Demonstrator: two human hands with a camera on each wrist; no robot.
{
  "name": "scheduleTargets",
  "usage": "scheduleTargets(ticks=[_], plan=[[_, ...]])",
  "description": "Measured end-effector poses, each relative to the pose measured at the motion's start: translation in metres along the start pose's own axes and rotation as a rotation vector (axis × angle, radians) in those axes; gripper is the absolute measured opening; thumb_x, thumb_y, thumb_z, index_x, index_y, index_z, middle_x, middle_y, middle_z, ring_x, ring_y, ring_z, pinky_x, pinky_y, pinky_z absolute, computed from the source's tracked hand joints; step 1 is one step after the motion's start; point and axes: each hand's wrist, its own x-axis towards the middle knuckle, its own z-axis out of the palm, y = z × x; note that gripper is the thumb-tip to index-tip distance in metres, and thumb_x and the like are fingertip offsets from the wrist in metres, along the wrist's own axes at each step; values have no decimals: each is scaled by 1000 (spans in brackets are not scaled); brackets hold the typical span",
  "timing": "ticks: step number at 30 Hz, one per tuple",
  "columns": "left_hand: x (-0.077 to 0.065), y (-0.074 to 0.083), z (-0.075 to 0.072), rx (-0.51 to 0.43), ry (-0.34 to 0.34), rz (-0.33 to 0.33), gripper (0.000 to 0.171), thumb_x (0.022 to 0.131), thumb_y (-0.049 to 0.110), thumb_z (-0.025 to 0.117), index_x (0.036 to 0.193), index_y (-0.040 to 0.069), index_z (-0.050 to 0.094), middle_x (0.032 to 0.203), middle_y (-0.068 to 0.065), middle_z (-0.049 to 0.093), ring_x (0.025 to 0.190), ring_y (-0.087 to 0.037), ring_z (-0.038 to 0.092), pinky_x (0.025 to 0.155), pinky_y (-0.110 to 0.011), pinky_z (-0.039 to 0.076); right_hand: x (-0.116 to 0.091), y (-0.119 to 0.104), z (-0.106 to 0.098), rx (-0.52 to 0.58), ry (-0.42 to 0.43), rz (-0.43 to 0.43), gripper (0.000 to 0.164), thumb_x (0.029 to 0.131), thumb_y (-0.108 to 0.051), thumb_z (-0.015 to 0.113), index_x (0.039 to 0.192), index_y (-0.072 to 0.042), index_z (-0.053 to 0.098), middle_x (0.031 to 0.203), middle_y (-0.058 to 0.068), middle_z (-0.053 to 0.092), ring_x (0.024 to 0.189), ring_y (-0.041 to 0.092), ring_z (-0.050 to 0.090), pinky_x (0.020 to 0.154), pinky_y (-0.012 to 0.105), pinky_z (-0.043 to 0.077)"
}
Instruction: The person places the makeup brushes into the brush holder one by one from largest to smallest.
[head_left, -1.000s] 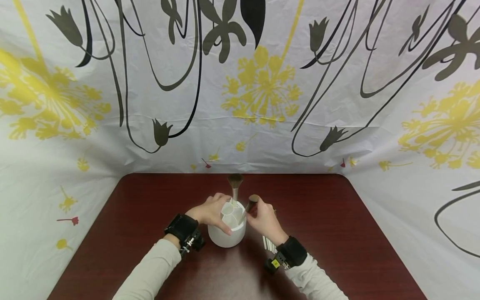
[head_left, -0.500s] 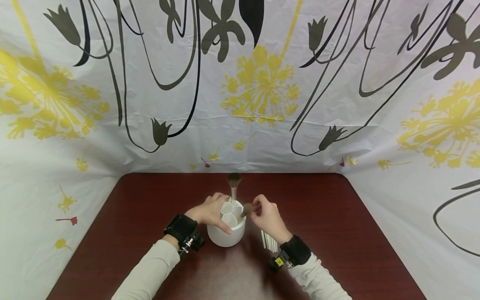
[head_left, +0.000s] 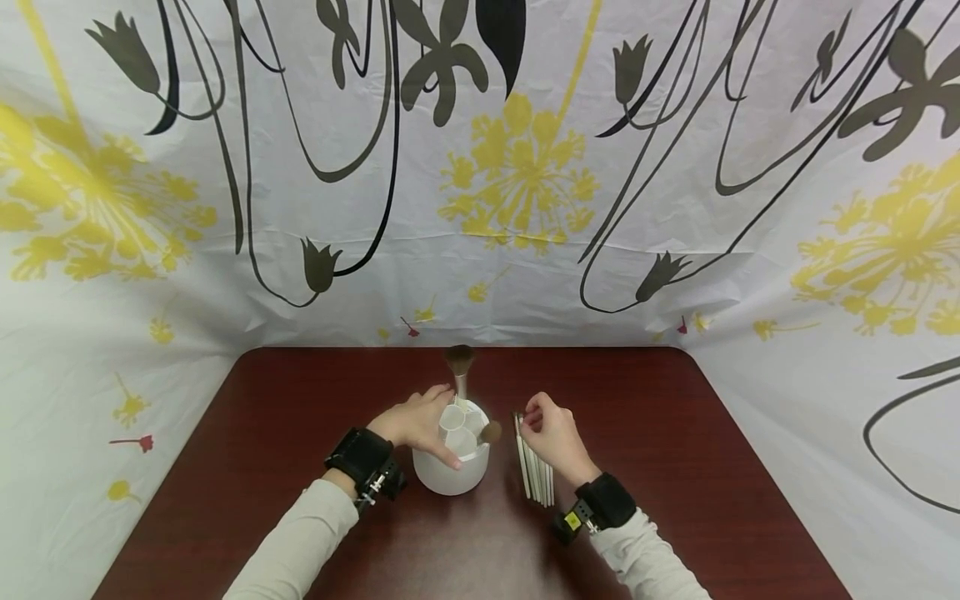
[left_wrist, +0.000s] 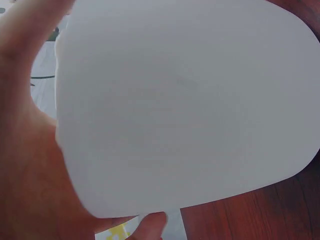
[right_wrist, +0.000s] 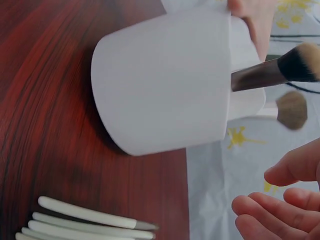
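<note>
White cup (head_left: 448, 476) and slim brushes (head_left: 531, 475) on worktop (head_left: 315, 400) — cup clasped by left hand (head_left: 418, 425); right hand (head_left: 557, 432) empty, fingers (right_wrist: 252, 227) apart, near brushes, likely light, stiff, slick — best pinched mid-handle.

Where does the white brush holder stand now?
In the head view, the white brush holder stands on the table, gripped by the left hand, left of the slim brushes.

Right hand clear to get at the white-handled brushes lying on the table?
Likely yes: the right hand looks unladen and close to the white-handled brushes, with nothing visible between; the white holder stands to their left.
</note>
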Motion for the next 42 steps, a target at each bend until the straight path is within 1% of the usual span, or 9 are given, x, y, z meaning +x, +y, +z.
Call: scheduleTargets(ticks=[5,9,16,19,28,32,36,39,42], plan=[[-3,-3,-3,2,-12,6,117,48,60,79,142,10,28,142,-6,32,122,-34,35,92,-49,37,1,9,-1,-13,-1,15,14,77,0,63,88,-4,55,79,4,60,71,15,60,60,26,49],[-6,-3,-7,9,-8,19,116,49,60,79,141,9,29,139,-7,37,120,-33,38,91,-48,38,2,17,-1,-21,2,23,13,77,0,63,88,-3,56,79,5,61,72,16,61,60,27,49],[-8,-5,-11,19,-21,21,114,50,58,79,140,7,30,138,-10,37,120,-35,39,92,-48,38,5,28,3,-42,1,78,13,76,-1,65,88,-2,58,80,7,62,73,17,61,63,29,50],[-9,-7,-11,8,-18,17,114,50,56,79,139,4,31,137,-12,38,120,-35,40,92,-47,38,6,32,3,-70,3,92,14,75,-1,65,87,-1,59,80,8,62,73,18,61,62,31,50],[-12,-16,-8,-33,-4,-3,110,53,57,78,138,4,33,130,-13,39,116,-34,42,90,-46,40,6,47,2,-151,-10,150,17,73,-3,64,89,0,60,79,8,62,74,19,59,61,33,48],[-12,-20,-6,-74,-4,0,109,54,56,78,138,4,32,127,-14,38,114,-31,43,89,-44,40,3,58,6,-195,-45,163,18,73,-4,64,90,0,60,75,6,59,66,16,54,56,30,43],[-10,-25,-3,-140,-1,6,107,55,53,79,137,3,32,124,-15,37,114,-28,42,90,-43,39,-1,65,12,-229,-106,192,21,76,-8,65,93,1,59,66,3,50,55,13,45,49,27,35],[-8,-29,-1,-185,-3,15,106,56,51,80,137,2,31,125,-16,35,115,-28,40,91,-44,39,-2,66,15,-263,-127,222,21,77,-11,66,92,1,59,64,2,45,52,13,41,47,27,32],[-6,-32,0,-229,-9,20,107,56,49,80,138,2,29,126,-17,33,117,-28,38,93,-45,38,-3,67,19,-306,-137,236,20,76,-14,67,89,0,59,66,2,46,55,14,43,48,28,34]])
